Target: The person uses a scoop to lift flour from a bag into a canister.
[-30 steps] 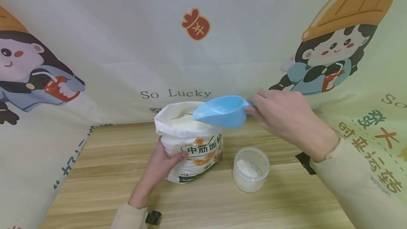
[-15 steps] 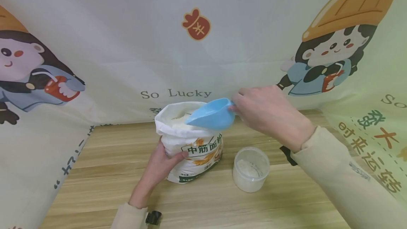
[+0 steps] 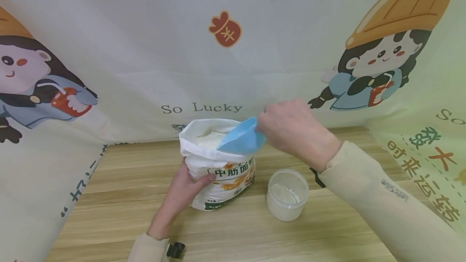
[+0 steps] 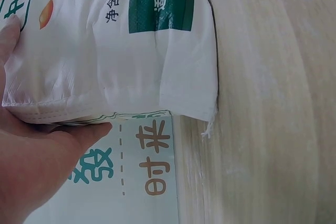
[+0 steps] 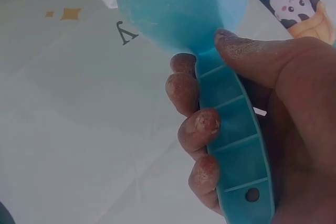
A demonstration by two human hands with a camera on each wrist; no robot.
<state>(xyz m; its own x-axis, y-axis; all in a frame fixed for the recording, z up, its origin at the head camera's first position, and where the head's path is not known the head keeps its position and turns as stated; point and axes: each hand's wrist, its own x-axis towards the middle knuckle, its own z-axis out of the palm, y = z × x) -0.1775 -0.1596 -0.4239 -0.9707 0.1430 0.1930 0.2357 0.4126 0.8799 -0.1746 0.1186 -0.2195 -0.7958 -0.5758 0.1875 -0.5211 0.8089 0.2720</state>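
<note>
A white flour bag (image 3: 228,191) stands upright on the wooden tabletop, its rolled-down mouth showing white flour (image 3: 208,140) inside. My left hand (image 3: 184,187) grips the bag's left side, thumb across the printed front; the left wrist view shows this hand (image 4: 39,163) against the bag (image 4: 126,72). My right hand (image 3: 291,130) holds a light blue scoop (image 3: 241,140) over the right part of the mouth, tip dipped down at the flour. In the right wrist view, flour-dusted fingers (image 5: 199,129) wrap the ridged scoop handle (image 5: 239,148), with the thumb near the bowl.
Right of the bag, a clear round plastic tub (image 3: 285,210) without a lid holds some flour. Behind the table (image 3: 109,197) hangs a printed cloth (image 3: 153,51) with cartoon figures, which also runs along both sides.
My right hand has moved left with the scoop, whose tip has tilted further down into the bag's mouth. My left hand stays on the bag; the tub has not moved.
</note>
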